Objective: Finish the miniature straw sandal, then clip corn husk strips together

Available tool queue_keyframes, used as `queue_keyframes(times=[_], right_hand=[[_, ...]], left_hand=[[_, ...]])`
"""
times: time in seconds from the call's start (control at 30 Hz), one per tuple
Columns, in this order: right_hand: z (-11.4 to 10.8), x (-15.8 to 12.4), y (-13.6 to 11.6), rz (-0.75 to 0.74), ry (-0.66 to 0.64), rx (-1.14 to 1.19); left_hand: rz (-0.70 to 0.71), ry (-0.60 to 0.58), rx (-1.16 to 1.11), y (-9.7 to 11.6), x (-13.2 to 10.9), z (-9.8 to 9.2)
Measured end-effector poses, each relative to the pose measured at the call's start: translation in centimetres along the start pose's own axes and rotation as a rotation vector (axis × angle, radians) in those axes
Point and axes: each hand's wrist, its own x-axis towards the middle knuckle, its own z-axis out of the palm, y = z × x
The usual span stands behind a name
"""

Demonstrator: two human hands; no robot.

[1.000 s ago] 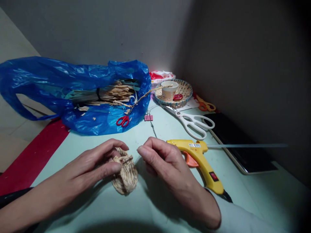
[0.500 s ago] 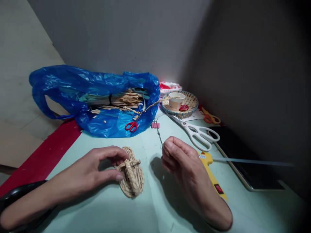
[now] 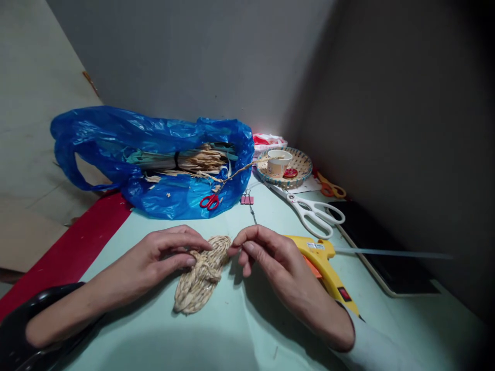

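Note:
A small braided straw slipper [image 3: 201, 288] lies tilted on the pale green table, with a strap across its middle. My left hand [image 3: 170, 252] holds the slipper from the left, thumb and fingers at the strap. My right hand [image 3: 266, 257] is at the slipper's right edge, its thumb and forefinger pinched together. Whatever is between those fingertips, if anything, is too small to make out. Just behind my right hand lies a yellow glue gun [image 3: 328, 268] with a long clear glue stick [image 3: 390, 253] in its back.
A blue plastic bag [image 3: 154, 129] holds straw bundles [image 3: 201, 158], with red-handled scissors [image 3: 209, 201] on it. White scissors [image 3: 313, 211], orange scissors [image 3: 331, 188], a pink binder clip [image 3: 247, 200] and a woven basket [image 3: 303, 167] with a paper cup [image 3: 277, 167] lie behind. At right is a black tablet [image 3: 386, 247].
My right hand has moved left, from apart to the slipper's edge. The slipper has turned in my left hand, its near end now pointing lower left. More of the glue gun shows.

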Motion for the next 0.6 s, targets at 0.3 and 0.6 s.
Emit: queue_keyframes(times=[0.3,0.6], right_hand=[[0.5,-0.3,0.2,-0.204,-0.091,-0.291],[1.4,0.0,-0.1,-0.216,-0.075,-0.576]], left_hand=[[0.095,0.244,0.184,0.7,-1.6,0.4],[0.012,0.155,0.081,1.5,-1.5,1.8]])
